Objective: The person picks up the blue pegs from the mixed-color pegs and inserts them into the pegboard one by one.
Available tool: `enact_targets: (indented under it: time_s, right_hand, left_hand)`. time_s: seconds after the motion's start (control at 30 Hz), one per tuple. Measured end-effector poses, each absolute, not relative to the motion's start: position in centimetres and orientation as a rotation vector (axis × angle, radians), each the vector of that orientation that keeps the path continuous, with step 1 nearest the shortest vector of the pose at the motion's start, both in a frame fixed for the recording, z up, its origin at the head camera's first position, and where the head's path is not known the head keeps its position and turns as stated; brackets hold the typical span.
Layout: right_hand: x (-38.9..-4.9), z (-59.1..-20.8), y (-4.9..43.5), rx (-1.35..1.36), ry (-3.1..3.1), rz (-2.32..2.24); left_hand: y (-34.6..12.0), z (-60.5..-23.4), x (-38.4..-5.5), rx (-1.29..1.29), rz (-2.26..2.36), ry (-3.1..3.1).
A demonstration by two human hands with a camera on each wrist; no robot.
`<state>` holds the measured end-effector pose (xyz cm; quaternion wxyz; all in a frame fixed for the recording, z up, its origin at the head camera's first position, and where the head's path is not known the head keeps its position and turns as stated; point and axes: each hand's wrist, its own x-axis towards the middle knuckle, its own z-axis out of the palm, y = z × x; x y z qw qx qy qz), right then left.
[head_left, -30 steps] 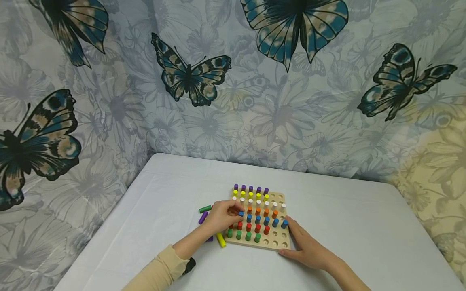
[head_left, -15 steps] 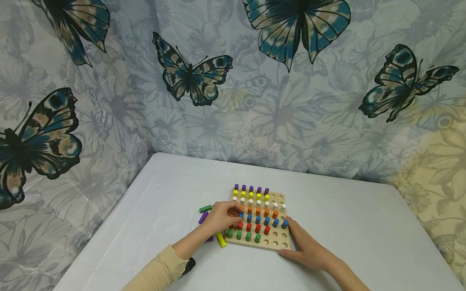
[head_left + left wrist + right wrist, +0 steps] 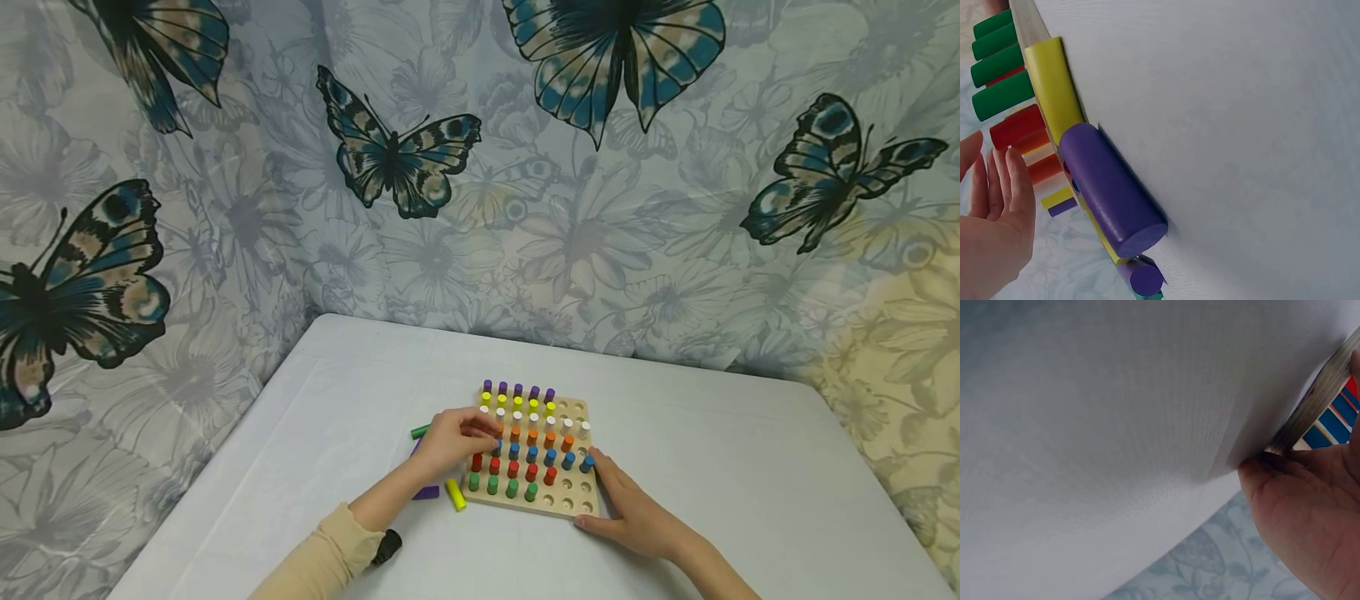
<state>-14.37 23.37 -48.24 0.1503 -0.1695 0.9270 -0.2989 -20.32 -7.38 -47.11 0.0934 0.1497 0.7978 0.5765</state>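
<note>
A wooden pegboard [image 3: 576, 494] bears rows of upright pegs in purple, yellow, white, orange, blue, red and green. My left hand [image 3: 450, 440] hovers over its left side, with thumb and fingertips close to the leftmost blue peg [image 3: 497, 448]. In the left wrist view, the thumb and fingers of that hand [image 3: 1000, 219] are apart, nothing showing between them, near a red peg [image 3: 1019, 127]. My right hand [image 3: 630, 512] rests against the board's near right corner, thumb at the front edge and fingers along the right side. The right wrist view shows its fingers at the board's edge [image 3: 1316, 403].
Loose pegs lie left of the board: a green one [image 3: 420, 432], a yellow one [image 3: 456, 495] and a purple one [image 3: 426, 492] among them. A white cloth covers the table [image 3: 360, 367]. Behind it hangs a butterfly-patterned curtain [image 3: 600, 217].
The leftmost blue peg sits slightly lower than a second ago. My left hand has shifted a little left and away, uncovering the leftmost red peg. The right hand stays in place.
</note>
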Motion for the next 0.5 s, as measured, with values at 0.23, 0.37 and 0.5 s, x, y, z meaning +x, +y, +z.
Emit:
enact_targets:
  time_s: [0.23,0.37,0.5]
  right_hand:
    - [-14.4,-48.2,23.4,-0.486,2.66,-0.859]
    - [-14.4,-48.2,23.4,-0.484,2.657,-0.861]
    - [-14.4,-48.3,23.4,-0.488,2.661,-0.858]
  left_hand:
    - [-7.9,-46.8,-20.7,0.311,1.867,2.202]
    - [-8.4,-47.0,-20.8,0.249,1.936,2.143]
    - [-8.8,-47.2,-20.9,0.183,1.982,2.088]
